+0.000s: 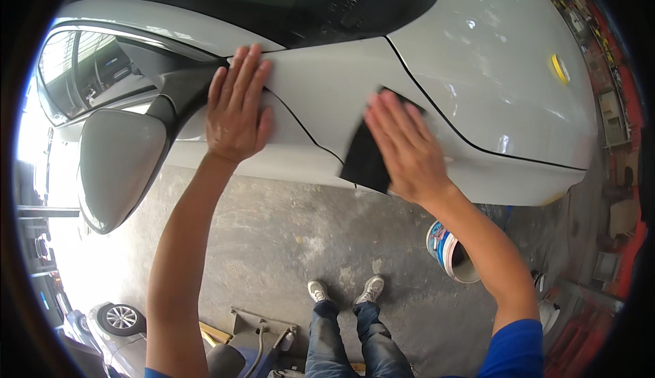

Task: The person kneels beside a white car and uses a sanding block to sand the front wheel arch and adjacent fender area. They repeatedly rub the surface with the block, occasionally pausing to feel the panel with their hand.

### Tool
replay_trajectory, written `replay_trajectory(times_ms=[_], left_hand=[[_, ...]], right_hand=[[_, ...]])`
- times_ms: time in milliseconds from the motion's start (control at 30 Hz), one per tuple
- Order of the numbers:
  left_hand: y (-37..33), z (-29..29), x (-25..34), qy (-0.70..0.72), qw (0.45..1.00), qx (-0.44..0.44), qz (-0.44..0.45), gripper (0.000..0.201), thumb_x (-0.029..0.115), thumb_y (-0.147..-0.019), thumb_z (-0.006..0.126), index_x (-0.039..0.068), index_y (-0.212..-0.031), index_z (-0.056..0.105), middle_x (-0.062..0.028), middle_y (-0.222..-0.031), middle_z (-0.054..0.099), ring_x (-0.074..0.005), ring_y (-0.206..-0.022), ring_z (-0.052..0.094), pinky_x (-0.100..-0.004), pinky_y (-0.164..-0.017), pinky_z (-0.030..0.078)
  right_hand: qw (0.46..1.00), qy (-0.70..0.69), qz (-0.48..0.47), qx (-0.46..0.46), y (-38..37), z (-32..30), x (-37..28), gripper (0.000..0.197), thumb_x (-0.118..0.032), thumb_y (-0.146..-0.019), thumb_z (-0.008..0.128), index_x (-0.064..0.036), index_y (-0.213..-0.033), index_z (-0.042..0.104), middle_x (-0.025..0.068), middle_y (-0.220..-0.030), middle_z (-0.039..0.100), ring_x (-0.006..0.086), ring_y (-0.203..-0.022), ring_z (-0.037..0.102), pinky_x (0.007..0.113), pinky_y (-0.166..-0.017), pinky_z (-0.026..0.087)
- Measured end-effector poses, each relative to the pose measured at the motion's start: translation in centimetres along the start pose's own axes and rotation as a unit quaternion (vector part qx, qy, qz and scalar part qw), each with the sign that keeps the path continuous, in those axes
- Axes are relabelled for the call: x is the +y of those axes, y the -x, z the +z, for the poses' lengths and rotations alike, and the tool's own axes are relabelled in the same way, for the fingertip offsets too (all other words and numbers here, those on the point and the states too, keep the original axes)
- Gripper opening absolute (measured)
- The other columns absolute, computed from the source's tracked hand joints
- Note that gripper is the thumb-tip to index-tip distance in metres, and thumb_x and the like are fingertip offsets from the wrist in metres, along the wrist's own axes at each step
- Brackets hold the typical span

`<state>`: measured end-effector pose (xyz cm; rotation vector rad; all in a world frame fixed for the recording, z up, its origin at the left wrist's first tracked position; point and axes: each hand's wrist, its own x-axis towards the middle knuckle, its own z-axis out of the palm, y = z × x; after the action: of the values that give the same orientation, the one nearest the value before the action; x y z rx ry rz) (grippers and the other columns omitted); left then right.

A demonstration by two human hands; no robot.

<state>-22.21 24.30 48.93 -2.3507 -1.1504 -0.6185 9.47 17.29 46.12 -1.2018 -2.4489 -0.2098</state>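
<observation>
A white car fender (341, 84) lies before me, between the door and the hood. My left hand (237, 105) rests flat on the panel beside the base of the wing mirror (123, 163), fingers stretched out and holding nothing. Under my right hand (411, 149) is a black sheet (368, 158) that looks like sandpaper, pressed against the fender close to the hood seam. Its lower left part sticks out past my fingers, and a dark corner shows above them. The palm hides the rest of the sheet. Slight blur lies over this hand.
On the hood (491, 57) sits a yellow roll of tape (559, 69). A round bucket (454, 254) stands on the concrete floor (273, 235) below my right forearm. Near my feet at lower left are a metal stand (263, 327) and another car's wheel (121, 317). Shelving with clutter lines the right side.
</observation>
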Motion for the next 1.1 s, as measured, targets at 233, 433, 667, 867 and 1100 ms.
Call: replay_trajectory(times_ms=[233,433,667,867,1100], left_hand=[[0.5,-0.3,-0.1,0.004,1.0,-0.008,-0.012,0.062,0.025,-0.095,0.047,0.003,-0.153,0.043,-0.0151,-0.162,0.037,-0.0316,-0.152,0.034,-0.0468,-0.123,0.021],[0.1,-0.5,0.2,0.007,1.0,-0.017,-0.01,0.062,0.026,-0.096,0.044,0.0,-0.152,0.042,-0.0177,-0.162,0.038,-0.0345,-0.151,0.034,-0.0479,-0.123,0.021],[0.2,-0.2,0.1,0.004,1.0,-0.016,-0.011,0.06,0.025,-0.097,0.042,0.0,-0.151,0.043,-0.0181,-0.161,0.039,-0.0352,-0.151,0.034,-0.0476,-0.124,0.018],[0.1,-0.3,0.3,0.004,1.0,-0.002,-0.004,0.06,0.025,-0.096,0.043,0.001,-0.151,0.044,-0.0178,-0.161,0.04,-0.0344,-0.151,0.035,-0.0468,-0.124,0.019],[0.1,-0.2,0.1,-0.007,1.0,-0.002,0.001,0.061,0.025,-0.096,0.042,-0.001,-0.151,0.043,-0.0202,-0.161,0.039,-0.0362,-0.151,0.034,-0.0478,-0.124,0.019]], right_hand=[[0.999,0.009,-0.029,-0.009,-1.8,-0.1,-0.1,0.058,-0.003,-0.093,0.043,-0.0011,-0.152,0.045,0.0096,-0.166,0.032,0.0252,-0.156,0.024,0.042,-0.127,0.019],[0.994,-0.028,0.086,0.054,-2.4,0.1,-2.6,0.074,0.004,-0.08,0.05,0.0062,-0.153,0.038,0.0197,-0.165,0.031,0.0333,-0.155,0.025,0.047,-0.125,0.023],[0.978,-0.043,0.169,0.114,-3.2,0.1,-4.0,0.067,-0.031,-0.1,0.049,0.0102,-0.151,0.037,0.0258,-0.161,0.033,0.0373,-0.153,0.029,0.05,-0.123,0.026],[0.975,-0.066,0.175,0.12,-4.2,-1.1,-4.1,0.07,-0.035,-0.1,0.049,0.0125,-0.15,0.037,0.0311,-0.16,0.032,0.043,-0.152,0.027,0.052,-0.123,0.026],[0.972,-0.078,0.176,0.136,-4.7,-0.7,-4.6,0.071,-0.03,-0.097,0.054,0.0144,-0.15,0.035,0.0341,-0.159,0.031,0.0467,-0.151,0.026,0.054,-0.122,0.027]])
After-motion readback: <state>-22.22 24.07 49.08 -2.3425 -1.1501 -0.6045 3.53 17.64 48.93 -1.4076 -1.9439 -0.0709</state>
